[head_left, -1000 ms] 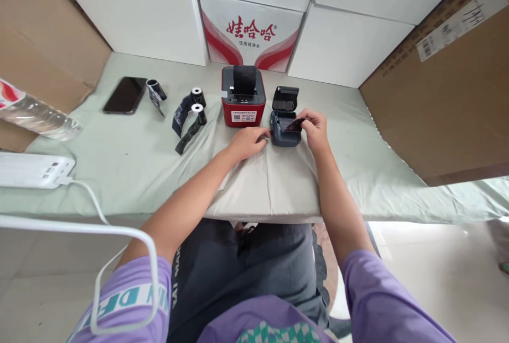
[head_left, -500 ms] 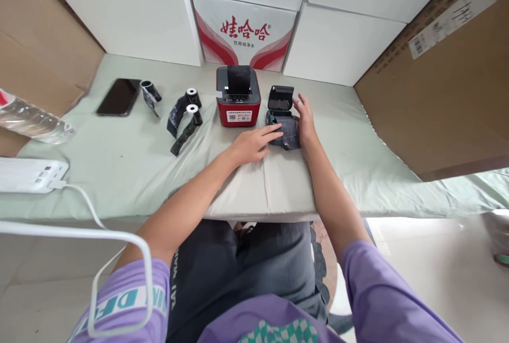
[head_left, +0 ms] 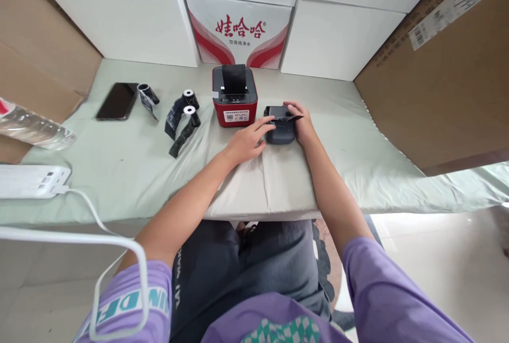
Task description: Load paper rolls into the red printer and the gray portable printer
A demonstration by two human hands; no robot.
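A small dark label printer (head_left: 281, 133) lies on the cloth with its lid down. From the slot across its top sticks out a strip of black paper (head_left: 287, 118). My left hand (head_left: 247, 144) is at the printer's left side, fingers stretched out and fingertips touching its edge near the strip. Along the right side, my right hand (head_left: 303, 123) curls around the printer, its fingers reaching over the far corner of the lid. Just left of and behind it stands a red and black printer (head_left: 236, 111), with black paper (head_left: 234, 79) rising from its top.
Black paper rolls (head_left: 191, 115) with loose tails lie left of the red printer. Farther left are another roll (head_left: 148, 96), a phone (head_left: 117, 101), a water bottle (head_left: 35, 125) and a white power strip (head_left: 32, 181). White boxes (head_left: 238, 30) line the back; a cardboard box (head_left: 445, 83) stands right.
The small printer's lid, raised before, has come down shut over the roll space. The black paper now pokes out of its slot instead of draping over the front. My right hand followed the lid down.
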